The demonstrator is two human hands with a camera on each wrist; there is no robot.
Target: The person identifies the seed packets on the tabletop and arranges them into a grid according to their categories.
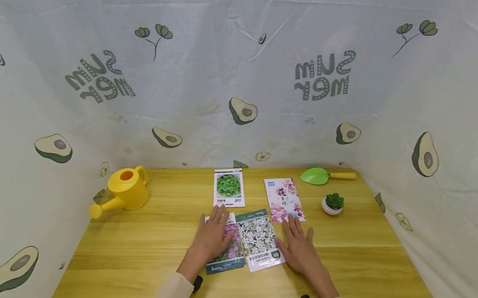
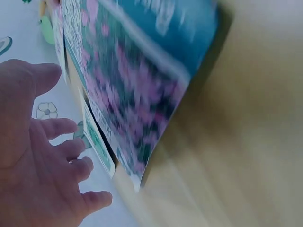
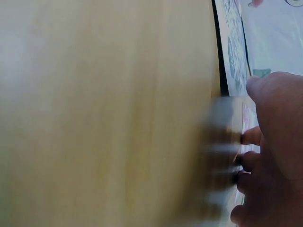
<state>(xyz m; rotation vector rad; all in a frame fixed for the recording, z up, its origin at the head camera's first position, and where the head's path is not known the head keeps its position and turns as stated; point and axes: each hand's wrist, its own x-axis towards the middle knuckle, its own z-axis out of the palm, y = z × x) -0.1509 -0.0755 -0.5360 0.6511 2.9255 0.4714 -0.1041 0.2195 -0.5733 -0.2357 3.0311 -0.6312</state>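
In the head view my left hand (image 1: 210, 236), fingers extended, is over a seed packet with pink flowers (image 1: 232, 245) and covers part of it. Its fingertips reach the lower edge of a seed packet showing green leaves (image 1: 228, 186). The left wrist view shows that hand (image 2: 42, 156) above the pink-flower packet (image 2: 132, 90), gripping nothing. Beside that packet lies one with white flowers (image 1: 258, 236). My right hand (image 1: 303, 253) is to its right, thumb by its edge, fingertips at the bottom of a pink blossom packet (image 1: 284, 197). Its fingers are spread, holding nothing.
A yellow watering can (image 1: 129, 190) stands at the back left of the wooden table (image 1: 146, 258). At the back right lie a green trowel with a yellow handle (image 1: 317, 176) and a small potted succulent (image 1: 332, 204). An avocado-print cloth (image 1: 214, 74) hangs behind and along both sides.
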